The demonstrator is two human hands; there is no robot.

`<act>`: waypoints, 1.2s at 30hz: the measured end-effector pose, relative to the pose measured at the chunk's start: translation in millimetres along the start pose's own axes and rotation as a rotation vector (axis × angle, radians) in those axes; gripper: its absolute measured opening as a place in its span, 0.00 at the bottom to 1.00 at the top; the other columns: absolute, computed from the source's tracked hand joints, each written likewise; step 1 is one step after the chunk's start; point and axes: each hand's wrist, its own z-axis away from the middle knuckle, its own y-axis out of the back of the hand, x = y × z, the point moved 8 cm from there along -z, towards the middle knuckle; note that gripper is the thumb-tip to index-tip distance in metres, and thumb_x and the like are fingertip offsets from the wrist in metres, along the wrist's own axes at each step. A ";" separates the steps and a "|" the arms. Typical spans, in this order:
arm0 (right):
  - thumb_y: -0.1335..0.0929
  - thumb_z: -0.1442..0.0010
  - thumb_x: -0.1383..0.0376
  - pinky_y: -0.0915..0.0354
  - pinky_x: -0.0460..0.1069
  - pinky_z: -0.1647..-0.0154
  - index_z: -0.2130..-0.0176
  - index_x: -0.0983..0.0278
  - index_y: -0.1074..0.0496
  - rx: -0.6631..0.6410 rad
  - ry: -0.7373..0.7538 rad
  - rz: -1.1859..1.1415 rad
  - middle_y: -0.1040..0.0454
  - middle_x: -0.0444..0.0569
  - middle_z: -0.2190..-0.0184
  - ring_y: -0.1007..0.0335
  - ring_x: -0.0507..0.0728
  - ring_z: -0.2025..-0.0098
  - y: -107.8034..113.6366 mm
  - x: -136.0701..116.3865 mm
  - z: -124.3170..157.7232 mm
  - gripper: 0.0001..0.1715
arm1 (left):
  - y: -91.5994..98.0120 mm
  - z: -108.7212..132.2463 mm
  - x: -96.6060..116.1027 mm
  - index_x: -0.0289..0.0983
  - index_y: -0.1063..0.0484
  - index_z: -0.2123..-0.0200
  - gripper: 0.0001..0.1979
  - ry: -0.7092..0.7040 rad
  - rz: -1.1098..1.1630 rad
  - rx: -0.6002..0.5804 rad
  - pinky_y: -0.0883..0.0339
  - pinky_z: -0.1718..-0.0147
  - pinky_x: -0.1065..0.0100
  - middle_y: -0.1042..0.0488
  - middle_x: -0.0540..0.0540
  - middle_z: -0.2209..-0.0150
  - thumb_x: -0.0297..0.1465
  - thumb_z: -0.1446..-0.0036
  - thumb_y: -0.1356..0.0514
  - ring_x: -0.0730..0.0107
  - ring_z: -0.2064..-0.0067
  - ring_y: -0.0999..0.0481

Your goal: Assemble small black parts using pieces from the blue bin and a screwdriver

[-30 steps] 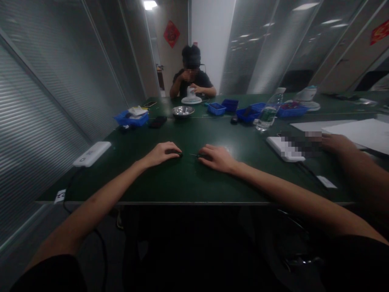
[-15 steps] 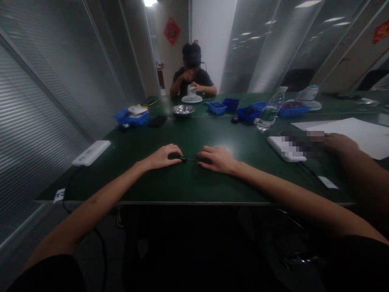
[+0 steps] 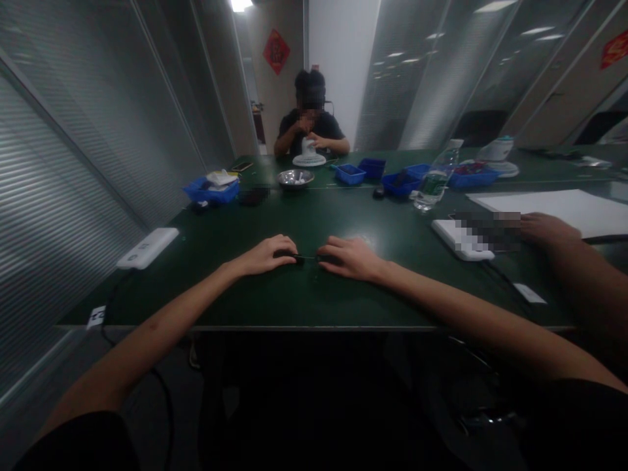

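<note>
My left hand (image 3: 271,254) rests on the green table (image 3: 304,301), its thumb and fingers closed around a small black object (image 3: 296,258). Facing it is my right hand (image 3: 350,256), closed on the dark handle of what looks like a small screwdriver (image 3: 311,258). A thin metal shaft bridges the short gap between the hands and meets the black object, though whether its tip sits inside cannot be made out. My fingers cover most of both things.
At right lie a white power strip (image 3: 444,230), a co-worker's hand (image 3: 552,229) and white paper (image 3: 559,203). Further back stand a water bottle (image 3: 434,186), blue trays (image 3: 402,186) and a metal bowl (image 3: 296,179). Another person sits opposite, holding a small white fan (image 3: 310,159).
My hands stay in nearly the same place. The black object in my left hand has tilted slightly. At right, the co-worker's hand and the white paper have shifted a little.
</note>
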 end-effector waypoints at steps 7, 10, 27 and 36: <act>0.40 0.23 0.49 0.40 0.49 0.67 0.41 0.63 0.26 0.005 0.008 0.013 0.25 0.54 0.52 0.30 0.55 0.63 0.1 -1.7 -1.3 0.26 | -2.8 -2.0 3.9 0.42 0.19 0.49 0.13 -0.014 0.017 -0.036 0.34 0.44 0.55 0.24 0.41 0.47 0.40 0.29 0.38 0.56 0.45 0.27; 0.39 0.23 0.50 0.40 0.49 0.67 0.41 0.62 0.26 -0.005 0.006 0.013 0.25 0.54 0.52 0.30 0.55 0.63 0.3 -2.3 -1.5 0.25 | -3.2 -3.3 4.4 0.41 0.19 0.50 0.13 -0.002 0.015 -0.015 0.34 0.44 0.54 0.23 0.41 0.48 0.42 0.30 0.37 0.56 0.46 0.26; 0.40 0.23 0.49 0.42 0.49 0.69 0.41 0.63 0.25 0.012 0.039 0.033 0.25 0.53 0.53 0.32 0.54 0.65 2.0 -5.4 -0.4 0.27 | -5.0 -3.5 3.2 0.40 0.23 0.51 0.13 0.018 -0.036 0.018 0.34 0.45 0.56 0.24 0.42 0.49 0.42 0.29 0.38 0.56 0.47 0.27; 0.39 0.23 0.50 0.41 0.48 0.68 0.41 0.63 0.26 0.009 0.005 0.013 0.25 0.54 0.53 0.31 0.54 0.65 0.3 -1.1 -0.6 0.25 | -8.8 -4.5 11.2 0.41 0.21 0.49 0.13 -0.038 -0.003 -0.011 0.33 0.44 0.55 0.24 0.41 0.48 0.40 0.30 0.36 0.56 0.45 0.26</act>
